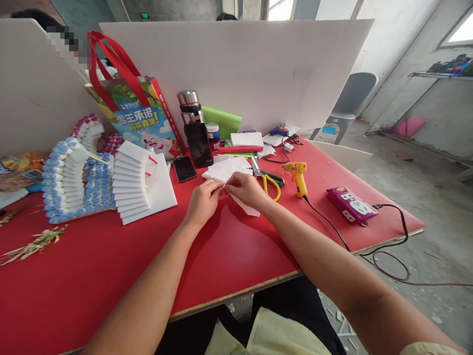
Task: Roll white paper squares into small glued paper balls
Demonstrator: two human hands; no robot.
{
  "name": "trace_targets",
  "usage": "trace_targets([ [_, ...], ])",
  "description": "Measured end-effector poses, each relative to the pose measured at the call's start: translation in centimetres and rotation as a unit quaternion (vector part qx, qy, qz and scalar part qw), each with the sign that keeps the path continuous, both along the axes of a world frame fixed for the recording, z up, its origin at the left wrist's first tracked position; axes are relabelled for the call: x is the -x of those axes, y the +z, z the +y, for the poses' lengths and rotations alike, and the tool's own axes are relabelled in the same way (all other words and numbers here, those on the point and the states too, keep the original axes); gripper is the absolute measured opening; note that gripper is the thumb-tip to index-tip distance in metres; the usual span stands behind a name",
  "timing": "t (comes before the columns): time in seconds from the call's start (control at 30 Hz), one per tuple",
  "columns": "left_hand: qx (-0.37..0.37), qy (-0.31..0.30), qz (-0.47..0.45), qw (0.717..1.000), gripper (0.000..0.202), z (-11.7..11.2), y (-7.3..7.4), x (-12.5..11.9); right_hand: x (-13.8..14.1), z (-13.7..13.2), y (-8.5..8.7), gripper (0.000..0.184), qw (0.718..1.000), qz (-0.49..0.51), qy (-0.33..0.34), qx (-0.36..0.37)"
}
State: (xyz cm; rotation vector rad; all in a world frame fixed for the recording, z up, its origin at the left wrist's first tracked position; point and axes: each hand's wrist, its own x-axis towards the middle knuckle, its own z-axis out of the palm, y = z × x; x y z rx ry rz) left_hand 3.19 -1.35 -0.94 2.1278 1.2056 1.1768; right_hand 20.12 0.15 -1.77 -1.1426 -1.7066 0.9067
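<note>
My left hand (204, 201) and my right hand (247, 190) meet fingertip to fingertip over the middle of the red table. Both are closed in a pinch at the end of a strip of white paper (247, 207), which slants down beneath my right hand. The fingers partly hide the pinched end. Right behind my hands lies a stack of white paper sheets (228, 167). Yellow-handled scissors (272, 187) rest beside my right wrist. Further right, a yellow hot glue gun (297, 176) stands on the table with its cord trailing forward.
On the left are a folded white-and-blue paper construction (70, 182), white stepped pieces (129, 185) and a colourful bag (138, 116). Two phones, one upright phone (198, 145) and one flat phone (185, 168), stand near a steel flask (189, 103). A purple power strip (351, 204) sits near the right edge.
</note>
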Motion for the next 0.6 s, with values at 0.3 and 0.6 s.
trace_targets([
  [0.3, 0.106, 0.036, -0.186, 0.976, 0.024, 0.7, 0.0, 0.5, -1.2, -0.3, 2.0, 0.041, 0.868, 0.302, 0.129, 0.372],
  [0.6, 0.098, 0.029, -0.161, 0.982, 0.022, 0.9, -0.6, 0.4, -1.0, 0.0, 1.4, 0.027, 0.952, 0.169, 0.045, 0.251],
])
